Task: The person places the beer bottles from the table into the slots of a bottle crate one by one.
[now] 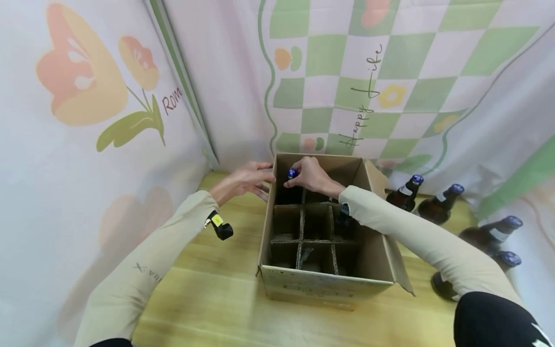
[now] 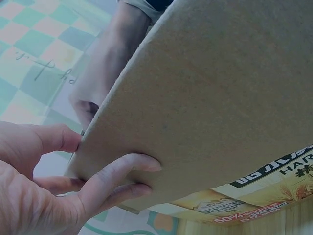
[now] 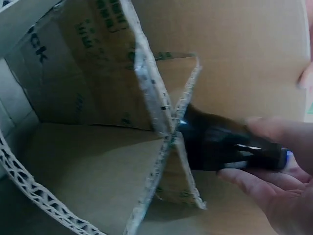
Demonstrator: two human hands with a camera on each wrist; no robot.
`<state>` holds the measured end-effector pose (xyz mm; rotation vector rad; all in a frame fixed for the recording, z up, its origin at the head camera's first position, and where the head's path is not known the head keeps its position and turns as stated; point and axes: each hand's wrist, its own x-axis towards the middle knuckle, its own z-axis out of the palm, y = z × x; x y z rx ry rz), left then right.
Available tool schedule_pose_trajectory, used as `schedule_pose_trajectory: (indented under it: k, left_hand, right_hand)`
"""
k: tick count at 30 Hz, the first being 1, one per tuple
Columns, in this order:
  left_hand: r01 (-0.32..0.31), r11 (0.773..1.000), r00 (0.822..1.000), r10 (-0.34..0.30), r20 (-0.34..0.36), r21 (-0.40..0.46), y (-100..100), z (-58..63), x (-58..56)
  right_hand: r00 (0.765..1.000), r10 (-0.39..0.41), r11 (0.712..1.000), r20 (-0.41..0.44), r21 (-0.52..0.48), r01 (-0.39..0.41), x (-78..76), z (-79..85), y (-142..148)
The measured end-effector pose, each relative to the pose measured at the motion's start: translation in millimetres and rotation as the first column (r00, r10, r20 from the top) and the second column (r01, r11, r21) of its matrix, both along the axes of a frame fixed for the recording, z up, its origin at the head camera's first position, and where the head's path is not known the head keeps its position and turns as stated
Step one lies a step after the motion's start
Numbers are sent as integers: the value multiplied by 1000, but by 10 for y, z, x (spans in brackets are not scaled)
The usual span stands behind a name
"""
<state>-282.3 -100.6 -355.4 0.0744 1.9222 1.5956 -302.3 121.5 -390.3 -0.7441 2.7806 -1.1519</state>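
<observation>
Nearest, a wooden table (image 1: 208, 284) was seen, with a cardboard box (image 1: 321, 284) set upright on it, mouth upward, so that its inside could be reached from above. To the right of the box, brown bottles (image 1: 435, 210) with blue caps were stood within the right arm's reach, one of them partly hidden by the sleeve (image 1: 416, 241). The right flap (image 1: 401, 270) was folded outward, which presumably left the mouth unobstructed. Inside, crossed dividers (image 3: 145, 63) were fitted, apparently so that glass would be kept from knocking glass.

Farther back, in the far-left compartment, a dark bottle (image 3: 215, 147) was gripped about its neck by the curled fingers and thumb of the right hand (image 1: 313, 174), likely because only the neck was left graspable there; whether its base was resting could not be told. By the left hand (image 1: 249, 177), loosely bent fingers were laid on the outer side near the far corner, probably for steadying. Behind everything, a checked cloth (image 1: 321, 65) was hung.
</observation>
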Motion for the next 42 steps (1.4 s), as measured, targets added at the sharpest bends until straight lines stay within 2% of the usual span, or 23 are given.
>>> schedule_pose_trajectory:
  k: [4,9,14,18,28,34,42]
  left_hand:
    - [-6,1000,1000,6,-4,5,-8,-4,7]
    - [0,1000,1000,0,-7,4,-6,-15,-1]
    - [3,1000,1000,-3,-7,0,8,-29,1]
    - [4,1000,1000,-4,0,-4,1,-20,10]
    - [18,1000,1000,-18,1,-1,-18,9,2]
    - [21,1000,1000,-21,12,0,-10,-20,5]
    - [34,999,999,-34,0,-6,-46,-33,26]
  right_hand:
    - [999,37,995,11,93,-38,-18,-5,-11]
    - [994,46,989,99,135,-59,-11,64,-22]
    - [988,58,995,142,75,-69,-22,176,3]
    - [988,59,998,140,17,-62,-65,284,48]
    - [981,-10,993,193,-113,32,-72,621,300]
    - [971,-52,986,231,-140,86,14,756,528]
    - [967,-129,970,219,-174,169,113,842,853]
